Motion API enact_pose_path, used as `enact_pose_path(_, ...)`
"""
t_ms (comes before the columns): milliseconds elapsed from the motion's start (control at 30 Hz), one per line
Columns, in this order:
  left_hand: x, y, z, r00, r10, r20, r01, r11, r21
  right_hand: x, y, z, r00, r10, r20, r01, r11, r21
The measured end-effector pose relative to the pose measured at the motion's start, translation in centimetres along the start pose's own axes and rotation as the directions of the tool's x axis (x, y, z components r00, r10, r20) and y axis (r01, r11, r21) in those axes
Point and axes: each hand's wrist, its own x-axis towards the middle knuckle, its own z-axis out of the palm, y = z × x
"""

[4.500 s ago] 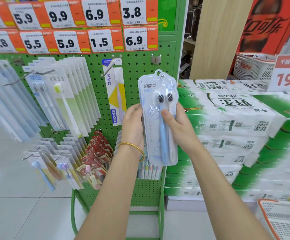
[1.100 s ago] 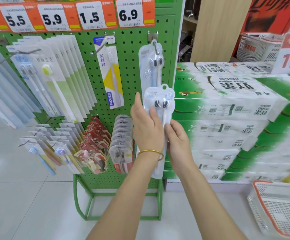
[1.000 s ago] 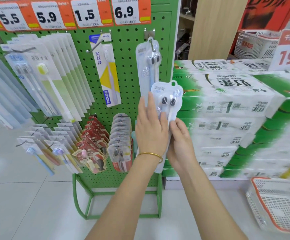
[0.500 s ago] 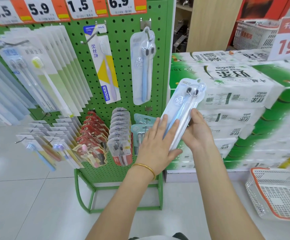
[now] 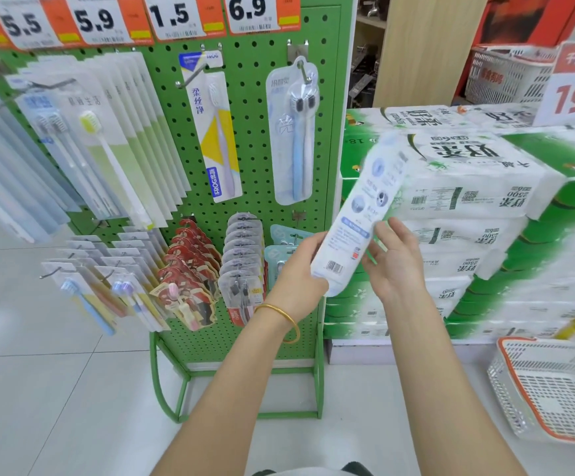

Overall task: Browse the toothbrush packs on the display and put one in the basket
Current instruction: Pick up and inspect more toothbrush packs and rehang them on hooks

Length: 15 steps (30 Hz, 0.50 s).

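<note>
**Item:** toothbrush pack [image 5: 358, 214], white blister card. The printed back and barcode face the camera. It is tilted, with the top end up and to the right, and that end is blurred.

**Held by:** left hand [image 5: 300, 266], which wears a gold bangle [image 5: 279, 316]. Its fingers wrap the lower end of the pack from behind. The right hand [image 5: 396, 259] has loosely bent fingers [image 5: 392, 231] against the pack's right edge. Whether they pinch it or only steady it cannot be told.

**Surroundings, from the fingers:**
- Small carded packs [image 5: 243, 266] hang just left of the left knuckles on the green pegboard display [image 5: 255, 149].
- A matching twin-brush pack [image 5: 294, 132] hangs on its hook above the left fingers.
- Stacked tissue bales [image 5: 468, 187] stand behind the right fingers.
- The white basket [image 5: 506, 379] with an orange rim sits on the floor, below and to the right of the right fingers and well apart from them.

**Status:** one pack is off the display and appears to be under inspection. It is not yet in the basket.

**Hazards (judged):**
- The slick plastic is gripped firmly only at one end, so it could slip while being turned between the hands and land on the tiles.
- The basket is low and off to one side. A release from this height could clip the rim or miss it, so lowering the pack would be safer.
- A leftward swing of the left wrist could knock the small carded packs off their pegs.
</note>
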Motion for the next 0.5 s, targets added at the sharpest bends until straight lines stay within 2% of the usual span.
enact_pose_path(67, 0.1, -0.2, 0.0, 0.999, -0.047, 0.004, 0.047, 0.994, -0.102, -0.3, 0.1, 0.0, 1.000, 0.004, 0.016, -0.003, 0.998, -0.069)
enact_pose_path(167, 0.0, -0.5, 0.1, 0.996, -0.084, 0.000, 0.083, 0.982, -0.168, -1.0, 0.1, -0.1, 0.996, -0.048, 0.071, 0.057, 0.990, -0.130)
enact_pose_path(300, 0.3, -0.7, 0.4, 0.995, -0.096, -0.040, 0.088, 0.982, -0.169, -1.7, -0.2, -0.1, 0.973, -0.089, 0.213, 0.131, 0.973, -0.192)
enact_pose_path(500, 1.3, 0.7, -0.1, 0.993, -0.048, -0.110, 0.029, 0.985, -0.170, -2.1, -0.1, -0.7, 0.936, -0.042, 0.349, 0.122, 0.970, -0.212)
